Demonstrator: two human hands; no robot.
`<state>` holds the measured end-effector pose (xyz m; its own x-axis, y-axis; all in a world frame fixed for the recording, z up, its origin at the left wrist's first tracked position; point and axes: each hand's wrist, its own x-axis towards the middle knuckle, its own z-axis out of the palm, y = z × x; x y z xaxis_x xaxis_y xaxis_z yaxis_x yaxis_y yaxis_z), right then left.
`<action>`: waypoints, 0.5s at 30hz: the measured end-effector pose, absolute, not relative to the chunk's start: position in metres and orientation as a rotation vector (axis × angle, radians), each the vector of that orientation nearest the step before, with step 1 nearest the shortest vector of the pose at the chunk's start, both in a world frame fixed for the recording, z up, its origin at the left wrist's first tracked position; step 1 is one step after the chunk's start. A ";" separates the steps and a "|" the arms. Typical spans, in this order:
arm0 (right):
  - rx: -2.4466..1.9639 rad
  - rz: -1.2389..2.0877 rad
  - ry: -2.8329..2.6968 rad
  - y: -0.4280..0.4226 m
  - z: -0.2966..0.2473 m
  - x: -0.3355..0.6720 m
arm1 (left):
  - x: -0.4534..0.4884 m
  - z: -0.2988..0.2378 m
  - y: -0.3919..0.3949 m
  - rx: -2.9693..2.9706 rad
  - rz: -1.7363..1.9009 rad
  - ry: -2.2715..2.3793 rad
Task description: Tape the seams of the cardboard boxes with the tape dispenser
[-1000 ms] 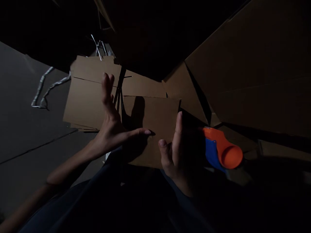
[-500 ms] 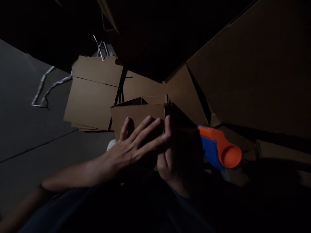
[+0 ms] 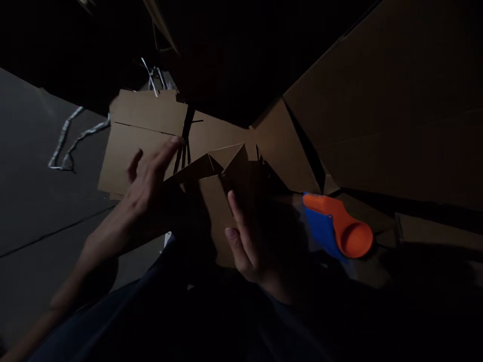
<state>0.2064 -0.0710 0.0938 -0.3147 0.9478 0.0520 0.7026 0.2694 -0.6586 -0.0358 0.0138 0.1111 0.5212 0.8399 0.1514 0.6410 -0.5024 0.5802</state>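
box [image 3: 217,211] sits between your hands, left of the tape gun [image 3: 335,226]; your left hand [image 3: 147,183] has slid off its front to the left flap, fingers spread, so the flaps now peak up, half folded. right hand [image 3: 249,241] grips the near wall. long axis points away from you

Your flat left hand [image 3: 145,188] presses the half-folded brown cardboard box [image 3: 217,211]; your right hand [image 3: 251,244] grips it, orange-and-blue tape dispenser [image 3: 335,226] at three o'clock.

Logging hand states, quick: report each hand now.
Left hand: open, fingers spread at the cardboard box flap.
Right hand: against the box side; grip too dark to tell.
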 end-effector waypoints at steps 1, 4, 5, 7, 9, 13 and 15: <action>-1.468 0.770 -2.123 -0.073 0.093 0.205 | -0.043 0.111 0.016 2.326 0.540 1.124; -1.432 0.798 -2.117 -0.077 0.089 0.202 | -0.054 0.111 0.019 2.196 0.514 0.927; -1.432 0.800 -2.103 -0.078 0.088 0.202 | -0.055 0.113 0.019 2.101 0.536 0.902; -1.435 0.791 -2.060 -0.079 0.087 0.203 | -0.052 0.117 0.017 1.932 0.573 0.879; -1.414 0.756 -2.049 -0.078 0.092 0.206 | -0.046 0.123 0.014 1.857 0.576 0.838; -1.259 0.569 -2.199 -0.072 0.112 0.216 | -0.035 0.136 0.006 1.983 0.479 0.727; -1.203 0.523 -2.306 -0.071 0.123 0.219 | -0.030 0.141 0.001 2.063 0.432 0.659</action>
